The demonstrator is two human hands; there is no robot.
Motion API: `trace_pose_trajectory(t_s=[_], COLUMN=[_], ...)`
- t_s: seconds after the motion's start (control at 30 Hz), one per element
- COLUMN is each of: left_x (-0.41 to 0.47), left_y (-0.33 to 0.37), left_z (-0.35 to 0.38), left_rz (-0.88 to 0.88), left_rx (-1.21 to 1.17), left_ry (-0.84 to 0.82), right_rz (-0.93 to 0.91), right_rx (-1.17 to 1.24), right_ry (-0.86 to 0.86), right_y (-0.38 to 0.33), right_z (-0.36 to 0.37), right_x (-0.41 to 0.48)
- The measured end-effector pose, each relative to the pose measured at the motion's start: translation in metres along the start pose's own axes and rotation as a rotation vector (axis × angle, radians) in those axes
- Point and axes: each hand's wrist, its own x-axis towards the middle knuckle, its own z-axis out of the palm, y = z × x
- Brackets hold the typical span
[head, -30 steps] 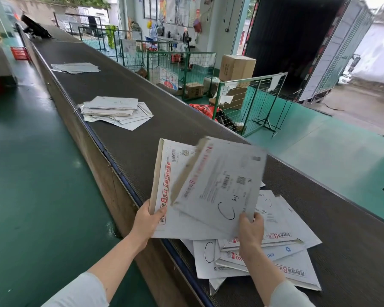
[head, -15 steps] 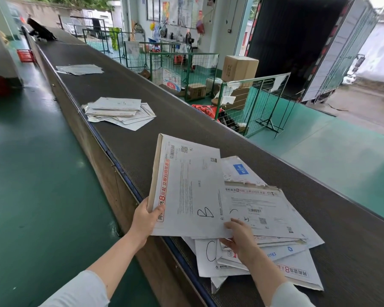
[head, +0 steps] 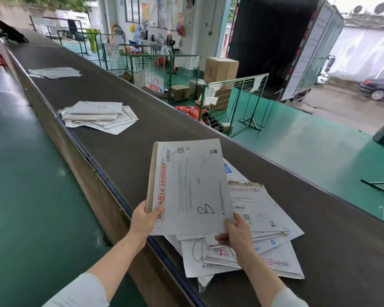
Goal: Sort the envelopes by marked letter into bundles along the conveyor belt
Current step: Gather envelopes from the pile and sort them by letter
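— What is being held?
— A white cardboard envelope marked with a handwritten B (head: 191, 187), raised over the near end of the dark conveyor belt (head: 129, 147). The left hand (head: 143, 220) grips its lower left corner, thumb on the face. The right hand (head: 235, 235) pinches the lower right corner, fingers curled beneath.
— And under it?
— A loose pile of white envelopes (head: 273, 258) on the belt, one marked C (head: 195, 258). Farther along lies a second bundle (head: 98, 116), then a third bundle (head: 53, 72) well beyond. Across the belt stand green wire fencing (head: 237, 103) and a brown cardboard box (head: 221, 69).
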Motion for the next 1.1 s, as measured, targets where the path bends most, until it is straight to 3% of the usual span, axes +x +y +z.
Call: trace_pose_trajectory(t_s=[0.33, 0.57, 0.87, 1.1], left_x=[-0.014, -0.066, -0.092, -0.071], left_y=[-0.005, -0.016, -0.018, -0.008], left_z=[-0.016, -0.027, -0.1, -0.196], left_rz=[-0.122, -0.145, -0.128, -0.11], left_rx=[-0.006, 0.089, 0.225, 0.149], left_ry=[0.065, 0.171, 0.429, 0.623], right_rz=[-0.082, -0.001, 0.055, 0.02], right_rx=[0.049, -0.047, -0.069, -0.154], right_ry=[-0.019, -0.098, -0.305, -0.477], right_y=[-0.003, 0.02, 0.031, 0.018], right_z=[0.009, 0.008, 0.093, 0.218], right_x=[0.003, 0.005, 0.002, 0.018])
